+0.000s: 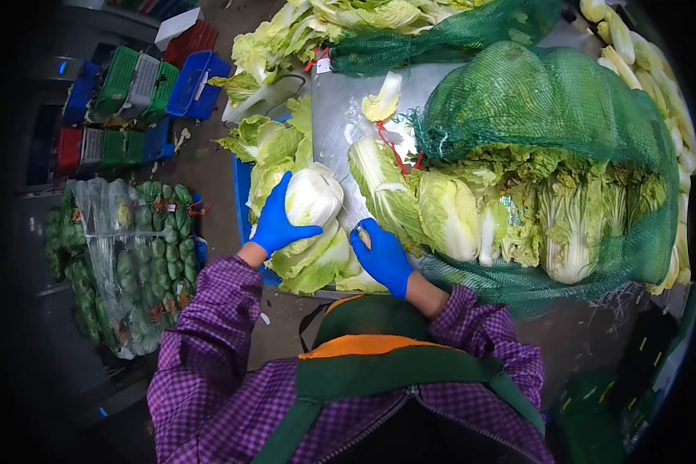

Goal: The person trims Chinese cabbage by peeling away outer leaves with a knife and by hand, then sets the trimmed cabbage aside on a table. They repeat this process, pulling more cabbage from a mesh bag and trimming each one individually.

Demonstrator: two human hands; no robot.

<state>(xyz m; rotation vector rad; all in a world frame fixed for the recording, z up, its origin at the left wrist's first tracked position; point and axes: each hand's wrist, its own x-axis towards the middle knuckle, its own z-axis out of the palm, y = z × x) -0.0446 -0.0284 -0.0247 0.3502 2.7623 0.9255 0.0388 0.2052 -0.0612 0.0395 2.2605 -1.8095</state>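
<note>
My left hand [280,220], in a blue glove, grips a trimmed napa cabbage [315,193] from its left side, thumb and fingers spread around it. The white stem end of that cabbage faces up and toward the right. Just right of it, my right hand [383,259], also gloved in blue, is closed around a small knife [363,235]; most of the knife is hidden or hard to make out. Loose outer cabbage leaves [309,259] lie beneath the held cabbage. Beyond my right hand another napa cabbage [385,185] rests on the metal table [332,116].
To the right, a green mesh sack [549,108] lies open with several cabbages [450,213] showing. Another green mesh sack [448,39] is at the back. A blue crate [242,193] stands under the leaves. Left on the floor are wrapped green vegetables [131,255] and stacked baskets [120,81].
</note>
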